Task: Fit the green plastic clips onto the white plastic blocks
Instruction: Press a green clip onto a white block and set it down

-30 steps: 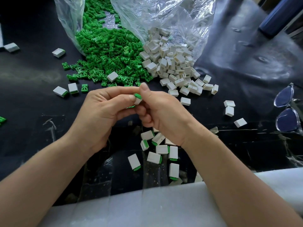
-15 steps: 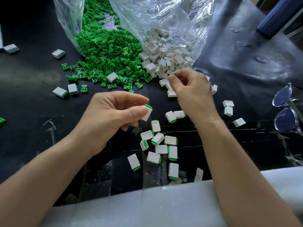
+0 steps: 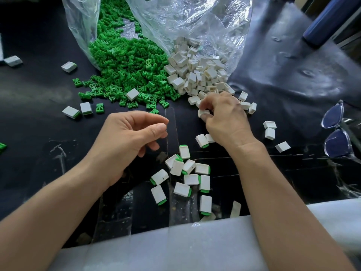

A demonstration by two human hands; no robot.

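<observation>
The right hand [image 3: 226,120] reaches to the near edge of the heap of white blocks [image 3: 197,73]. Its fingers are curled around one white block [image 3: 203,112], which it pinches between the thumb and the fingertips; whether this block is lifted off the black table cover [image 3: 39,98] cannot be told. The left hand [image 3: 130,137] hovers over the middle of the table. Its fingers are loosely bent, the thumb tip is close to the index finger, and nothing is seen between them. The heap of green clips [image 3: 125,69] lies to the left of the white heap and touches it, and both heaps spill out of the mouth of a clear plastic bag [image 3: 185,20] at the far side. Near the person, between the two forearms, lies a group of finished pieces [image 3: 192,178], each one a white block with a green clip end showing at one side; several of them touch each other. A few single white blocks [image 3: 270,129] lie to the right, well apart from the heap. A pair of glasses [image 3: 336,132] rests at the right edge. A white foam sheet [image 3: 175,249] covers the near edge of the table.
</observation>
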